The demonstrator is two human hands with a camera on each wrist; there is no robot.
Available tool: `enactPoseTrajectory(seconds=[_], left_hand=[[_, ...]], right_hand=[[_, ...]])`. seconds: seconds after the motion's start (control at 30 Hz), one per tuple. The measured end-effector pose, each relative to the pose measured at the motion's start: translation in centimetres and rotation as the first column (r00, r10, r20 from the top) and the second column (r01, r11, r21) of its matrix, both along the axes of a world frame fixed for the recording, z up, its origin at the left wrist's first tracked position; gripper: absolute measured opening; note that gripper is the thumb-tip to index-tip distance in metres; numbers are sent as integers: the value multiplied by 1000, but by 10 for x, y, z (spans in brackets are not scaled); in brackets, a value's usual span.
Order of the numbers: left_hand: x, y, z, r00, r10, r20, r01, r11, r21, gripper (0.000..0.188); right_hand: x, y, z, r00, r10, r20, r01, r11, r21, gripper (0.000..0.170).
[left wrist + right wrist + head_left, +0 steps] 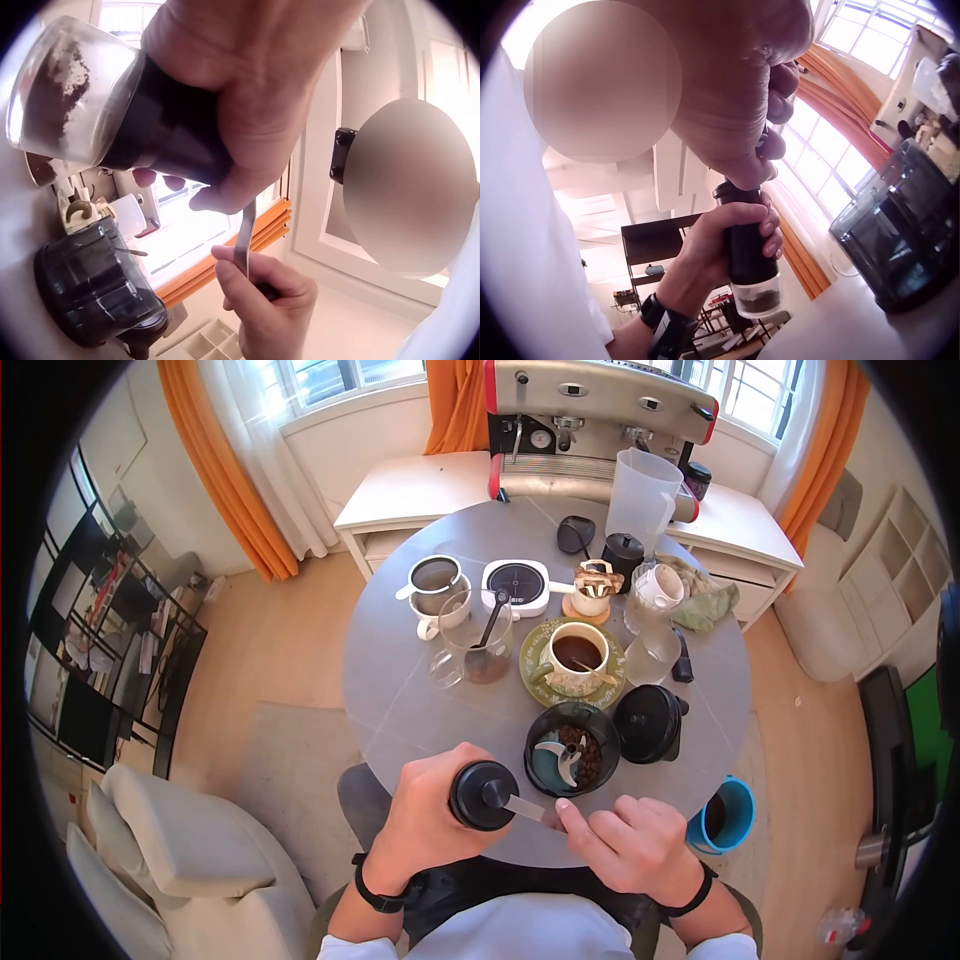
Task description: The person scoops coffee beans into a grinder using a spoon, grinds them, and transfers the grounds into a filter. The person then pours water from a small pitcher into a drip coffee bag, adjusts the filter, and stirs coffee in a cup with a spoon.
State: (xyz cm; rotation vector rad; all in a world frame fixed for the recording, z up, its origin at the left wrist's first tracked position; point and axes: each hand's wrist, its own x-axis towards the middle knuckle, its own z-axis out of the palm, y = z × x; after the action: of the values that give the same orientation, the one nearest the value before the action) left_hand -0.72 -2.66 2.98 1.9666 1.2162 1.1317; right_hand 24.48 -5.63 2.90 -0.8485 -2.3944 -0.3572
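My left hand grips a black hand coffee grinder near the table's front edge. The grinder's clear lower cup has brown ground coffee inside, with some clinging to the wall. A flat metal crank runs from the grinder's top toward my right hand, whose thumb and fingers pinch its outer end. Just beyond the hands, a dark see-through blade grinder bowl holds coffee beans around its blade. A black lid lies to the right of that bowl.
A cup of dark coffee stands on a green saucer. Left of it are a glass jug and a white scale. A tall clear pitcher and an espresso machine stand behind. A blue bucket is at the right.
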Motion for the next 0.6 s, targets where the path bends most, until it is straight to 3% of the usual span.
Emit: enactPoseTrajectory(seconds=[0.03, 0.1, 0.13, 0.17, 0.27, 0.3, 0.37, 0.4, 0.43, 0.5, 0.57, 0.6], left_hand=[[-3, 4, 3, 1000, 2, 2, -2, 1000, -2, 36], [-7, 13, 7, 998, -67, -13, 65, 988, -143, 29], [-8, 20, -2, 999, -28, 22, 31, 983, -179, 27], [-7, 22, -10, 999, -24, 22, 27, 985, -171, 27], [-3, 26, -32, 999, 42, 25, -39, 994, -100, 26], [-4, 28, -34, 999, 40, 14, -38, 994, -98, 26], [-6, 28, -35, 996, 84, 8, -83, 996, -30, 26], [-8, 29, -38, 995, 95, 6, -95, 995, -30, 26], [-10, 33, -40, 994, 102, -47, -100, 994, 37, 26], [-11, 40, -43, 987, 121, -103, -111, 989, 102, 27], [-8, 44, -43, 982, 121, -148, -93, 979, 179, 29], [-4, 44, -43, 981, 122, -151, -95, 980, 176, 29]], right_hand=[[2, 0, -1, 1000, 2, 2, -2, 1000, -2, 30], [6, 2, -4, 960, -169, -222, 181, 983, 32, 38], [9, 0, 3, 914, -296, -277, 303, 953, -18, 34], [12, 1, 5, 916, -290, -279, 299, 954, -10, 34], [16, 2, 2, 843, -332, -423, 191, 921, -341, 21], [20, 2, -2, 838, -332, -433, 189, 921, -341, 21], [37, 2, -12, 712, -463, -528, 19, 764, -645, 18], [51, 0, -16, 682, -542, -490, -106, 590, -800, 11], [58, -1, -21, 689, -533, -491, -114, 590, -799, 11], [65, -3, -38, 460, -706, -538, -542, 258, -800, 16], [57, -4, -41, 457, -719, -524, -577, 209, -789, 22], [47, -6, -40, 505, -665, -551, -507, 289, -812, 22]])
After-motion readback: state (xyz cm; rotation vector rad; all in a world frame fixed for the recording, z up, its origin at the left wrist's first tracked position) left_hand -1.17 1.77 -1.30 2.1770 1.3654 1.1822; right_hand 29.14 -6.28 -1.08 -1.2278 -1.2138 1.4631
